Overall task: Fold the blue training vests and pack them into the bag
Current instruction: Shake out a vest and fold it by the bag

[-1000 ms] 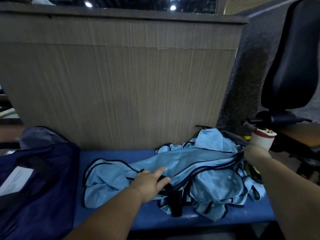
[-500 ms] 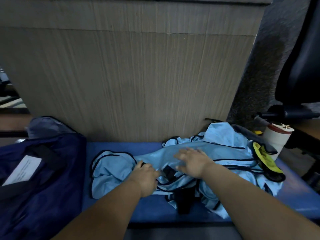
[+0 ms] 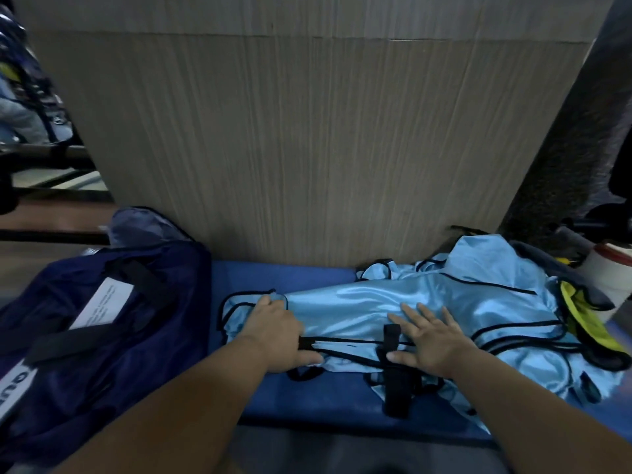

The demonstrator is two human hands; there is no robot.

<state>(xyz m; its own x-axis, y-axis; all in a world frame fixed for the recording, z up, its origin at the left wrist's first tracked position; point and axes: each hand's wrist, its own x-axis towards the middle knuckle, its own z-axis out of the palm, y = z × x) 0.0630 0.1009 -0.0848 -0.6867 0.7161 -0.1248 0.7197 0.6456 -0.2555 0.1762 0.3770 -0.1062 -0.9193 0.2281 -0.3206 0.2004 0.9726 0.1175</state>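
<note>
A light blue vest with black trim (image 3: 359,309) lies spread lengthwise on the blue bench (image 3: 284,278), on top of a heap of more blue vests (image 3: 496,268) at the right. My left hand (image 3: 277,331) grips the vest's left end, fingers closed over the cloth and its black edge. My right hand (image 3: 427,340) rests flat and spread on the vest's middle, beside a black strap (image 3: 393,371). The dark blue bag (image 3: 102,323) with a white label sits at the left end of the bench.
A wood-grain panel (image 3: 290,148) rises straight behind the bench. A yellow-and-black item (image 3: 588,323) lies on the heap's right edge. A white cup with a red rim (image 3: 612,268) stands at the far right. A chair base shows beyond it.
The top vest has been pulled out flatter and longer across the bench. My right hand came from the heap's right end to the middle. My left hand has slid left to the vest's end.
</note>
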